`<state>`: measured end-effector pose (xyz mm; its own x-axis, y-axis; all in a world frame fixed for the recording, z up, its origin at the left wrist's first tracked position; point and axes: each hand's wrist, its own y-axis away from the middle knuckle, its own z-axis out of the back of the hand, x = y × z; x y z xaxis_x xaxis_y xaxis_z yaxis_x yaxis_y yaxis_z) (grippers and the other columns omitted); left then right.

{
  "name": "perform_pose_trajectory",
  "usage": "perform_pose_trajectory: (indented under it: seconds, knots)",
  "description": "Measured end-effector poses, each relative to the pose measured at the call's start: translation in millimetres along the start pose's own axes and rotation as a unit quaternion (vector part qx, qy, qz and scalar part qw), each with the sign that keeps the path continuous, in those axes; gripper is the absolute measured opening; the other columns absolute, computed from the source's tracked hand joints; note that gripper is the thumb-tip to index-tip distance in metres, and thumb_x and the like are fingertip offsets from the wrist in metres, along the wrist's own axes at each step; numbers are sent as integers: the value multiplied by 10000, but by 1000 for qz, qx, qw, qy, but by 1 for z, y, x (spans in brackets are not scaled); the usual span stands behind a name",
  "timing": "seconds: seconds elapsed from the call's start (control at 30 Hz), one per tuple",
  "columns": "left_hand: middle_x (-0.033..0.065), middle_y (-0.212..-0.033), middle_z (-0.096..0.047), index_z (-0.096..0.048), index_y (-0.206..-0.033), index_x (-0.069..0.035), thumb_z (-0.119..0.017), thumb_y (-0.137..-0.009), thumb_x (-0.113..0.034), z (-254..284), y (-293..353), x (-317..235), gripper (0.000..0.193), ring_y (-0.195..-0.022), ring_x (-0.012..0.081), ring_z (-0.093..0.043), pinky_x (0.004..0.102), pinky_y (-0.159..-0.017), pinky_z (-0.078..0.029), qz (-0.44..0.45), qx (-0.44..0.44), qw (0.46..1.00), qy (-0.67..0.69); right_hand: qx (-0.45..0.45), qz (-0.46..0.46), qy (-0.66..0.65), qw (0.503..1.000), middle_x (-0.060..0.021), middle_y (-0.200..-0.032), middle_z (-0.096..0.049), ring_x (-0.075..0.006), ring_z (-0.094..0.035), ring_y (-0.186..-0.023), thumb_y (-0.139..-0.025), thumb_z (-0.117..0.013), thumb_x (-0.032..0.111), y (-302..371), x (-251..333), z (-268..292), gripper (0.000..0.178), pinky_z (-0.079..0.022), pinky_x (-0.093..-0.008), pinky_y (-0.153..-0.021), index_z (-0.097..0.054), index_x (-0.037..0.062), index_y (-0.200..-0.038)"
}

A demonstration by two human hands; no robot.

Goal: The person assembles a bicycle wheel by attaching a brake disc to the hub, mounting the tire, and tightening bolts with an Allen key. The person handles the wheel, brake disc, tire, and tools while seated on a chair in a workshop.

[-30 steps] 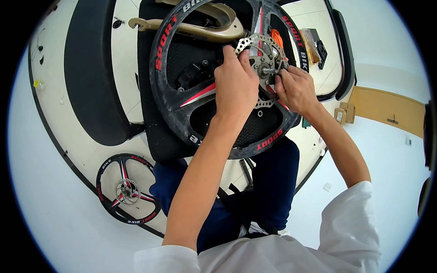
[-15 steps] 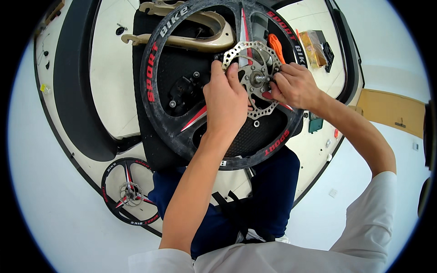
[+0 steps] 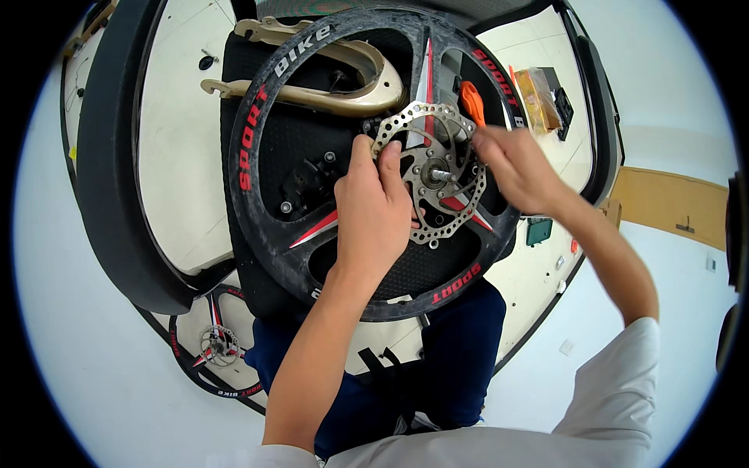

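A black bicycle wheel (image 3: 251, 140) with red-and-white marked spokes lies in front of me above my lap. At its hub is a perforated silver brake disc (image 3: 431, 232) with the threaded axle (image 3: 443, 176) sticking up. My left hand (image 3: 376, 199) grips the disc's left edge, thumb on top and fingers underneath. My right hand (image 3: 519, 168) is closed at the disc's upper right, slightly blurred. Its curled fingertips hide whatever they hold. Just beyond them lies an orange tool handle (image 3: 471, 101), seen through the wheel's gap.
Under the wheel is a black textured seat, with a gold fork-shaped frame part (image 3: 343, 100) and a black brake caliper (image 3: 304, 183) on it. A second wheel (image 3: 178, 355) rests on the floor at lower left. A yellow bag (image 3: 537, 97) and green box (image 3: 538, 231) lie at right.
My right hand has left the axle end and moved to the disc's upper right, near the orange handle. The wheel appears slightly lower in view; my left hand still grips the disc.
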<state>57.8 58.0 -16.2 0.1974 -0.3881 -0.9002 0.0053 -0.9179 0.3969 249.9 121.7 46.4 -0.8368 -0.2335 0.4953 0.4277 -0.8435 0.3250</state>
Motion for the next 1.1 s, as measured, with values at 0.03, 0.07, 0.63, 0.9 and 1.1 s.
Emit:
perform_pose_trajectory:
  seconds: [0.03,0.07,0.63,0.9,1.1]
  knots:
    - [118,-683,-585,-422,-917,6,-441,-1050,-233,0,-1,0,275,-508,202,-671,283,-388,-532,-3,-1,1000,4,-10,19,31,999,-222,-647,-564,-393,-591,-624,-960,-465,195,4,4,-8,283,-462,-465,-600,-604,-17,-833]
    - [118,-683,-586,-424,-917,8,-442,-1050,-230,0,-1,0,274,-507,203,-671,284,-386,-531,-5,-2,1000,9,-21,38,62,997,-221,-644,-564,-402,-587,-626,-962,-460,195,6,8,-14,288,-459,-470,-599,-599,-14,-819]
    - [99,-623,-574,-432,-893,13,-457,-1043,-214,9,-1,4,273,-489,205,-662,299,-383,-528,-26,-8,999,-22,-97,133,218,962,-113,-570,-536,-296,-563,-560,-894,-576,154,4,13,-38,210,-447,-419,-524,-560,36,-721]
    - [109,-614,-579,-434,-891,14,-458,-1041,-211,6,2,2,271,-482,209,-658,300,-383,-525,-33,-10,999,-32,-139,188,306,923,-82,-545,-527,-267,-548,-555,-856,-623,155,3,7,-37,234,-455,-396,-529,-502,62,-679]
    - [110,-622,-578,-436,-906,12,-451,-1043,-217,5,1,5,268,-481,209,-657,301,-386,-529,-37,-19,998,-50,-153,263,306,902,-65,-547,-513,-254,-543,-563,-824,-645,163,-3,-9,-38,243,-456,-374,-534,-485,69,-667]
